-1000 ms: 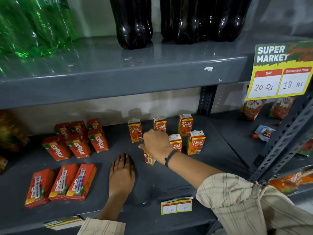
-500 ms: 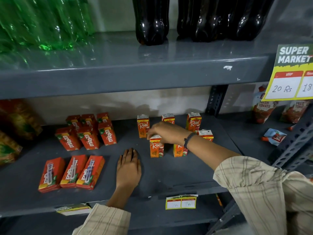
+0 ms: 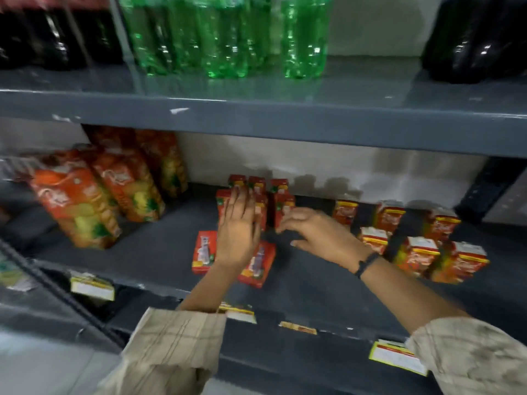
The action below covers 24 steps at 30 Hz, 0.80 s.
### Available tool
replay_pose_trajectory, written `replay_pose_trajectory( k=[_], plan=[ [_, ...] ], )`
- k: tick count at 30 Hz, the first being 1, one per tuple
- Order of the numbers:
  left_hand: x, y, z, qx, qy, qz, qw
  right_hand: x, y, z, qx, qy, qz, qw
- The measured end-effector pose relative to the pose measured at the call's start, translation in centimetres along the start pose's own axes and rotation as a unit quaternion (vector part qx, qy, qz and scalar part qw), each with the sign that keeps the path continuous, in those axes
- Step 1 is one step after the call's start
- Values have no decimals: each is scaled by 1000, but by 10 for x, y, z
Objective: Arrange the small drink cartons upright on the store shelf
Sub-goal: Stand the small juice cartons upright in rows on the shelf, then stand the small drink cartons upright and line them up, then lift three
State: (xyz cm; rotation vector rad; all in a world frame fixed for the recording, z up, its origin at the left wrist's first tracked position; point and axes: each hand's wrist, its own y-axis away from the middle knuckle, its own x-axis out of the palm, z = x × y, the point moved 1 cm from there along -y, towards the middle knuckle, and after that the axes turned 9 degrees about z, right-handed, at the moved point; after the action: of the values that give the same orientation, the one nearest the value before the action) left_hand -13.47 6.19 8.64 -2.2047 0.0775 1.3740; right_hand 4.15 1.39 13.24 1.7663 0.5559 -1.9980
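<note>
Several small red cartons (image 3: 283, 208) stand upright in a tight cluster at the back of the grey shelf (image 3: 159, 249). In front of them, red cartons lie flat (image 3: 203, 252), partly hidden under my left hand (image 3: 238, 232), whose extended fingers reach the front of the cluster. My right hand (image 3: 319, 238) hovers just right of the cluster, fingers apart and holding nothing. To the right, several small orange cartons (image 3: 422, 255) stand upright in two loose rows. The frame is blurred by motion.
Large orange juice packs (image 3: 77, 206) stand at the shelf's left. Green bottles (image 3: 228, 35) and dark bottles (image 3: 479, 38) fill the shelf above. Price tags (image 3: 92, 287) hang along the front edge, and a slanted metal bar crosses the lower left.
The view has swung left. My right hand let go of the orange carton and moved left to the red cluster. My left hand lifted off the shelf and moved over the flat cartons.
</note>
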Motion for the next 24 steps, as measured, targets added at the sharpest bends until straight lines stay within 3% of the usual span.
replay_pose_trajectory(
  k=[4,8,13,18,22,24],
  plan=[
    [-28,17,95,-55,-36,20,998,47,-41,42,-76,74,52,993],
    [-22,38,165,-103,-36,96,989,75,-56,61,-36,111,100,988],
    [-2,41,190,-99,-26,188,977,94,-50,69,20,135,87,987],
    [18,44,194,-66,-25,204,976,94,-44,71,37,173,62,982],
    [24,42,198,-59,-32,190,980,75,-39,68,183,65,-31,980],
    [26,41,199,-60,-33,187,980,65,-39,63,306,-87,-127,940]
  ],
)
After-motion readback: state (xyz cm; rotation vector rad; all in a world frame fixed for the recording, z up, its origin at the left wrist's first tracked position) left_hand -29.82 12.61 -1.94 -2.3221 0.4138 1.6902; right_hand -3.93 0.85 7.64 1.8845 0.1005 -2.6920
